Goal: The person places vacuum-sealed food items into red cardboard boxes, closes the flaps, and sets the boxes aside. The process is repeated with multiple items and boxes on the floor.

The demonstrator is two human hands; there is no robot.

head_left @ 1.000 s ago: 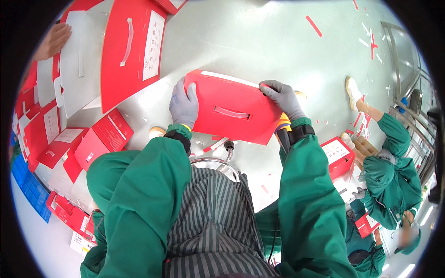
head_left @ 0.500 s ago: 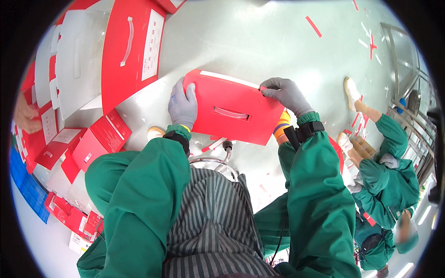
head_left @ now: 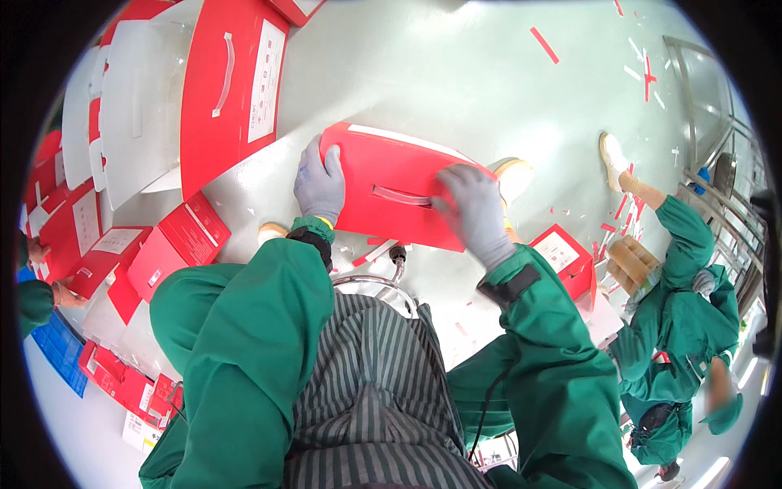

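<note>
A red carton (head_left: 371, 175) with a white strip along its far edge and a clear carry handle (head_left: 399, 196) on its face is tilted up in front of me. My left hand (head_left: 319, 183), in a grey glove, grips its left edge, thumb on the red face. Over the right part of the face is my right hand (head_left: 475, 210), gloved too and slightly blurred. Its fingers are bent but apart, close to the handle's right end; whether they touch it I cannot tell.
Big red and white cartons (head_left: 232, 98) stand at far left, with smaller red boxes (head_left: 181, 244) nearer. Another red box (head_left: 562, 257) sits right of my knee. Co-workers in green (head_left: 684, 318) are at right; another person's hands (head_left: 67, 295) show at left. A metal rack (head_left: 733, 179) is at far right.
My right hand has let go of the carton's far right corner and come nearer, over its face by the handle. The left hand keeps its hold. A co-worker's hands have shifted at left.
</note>
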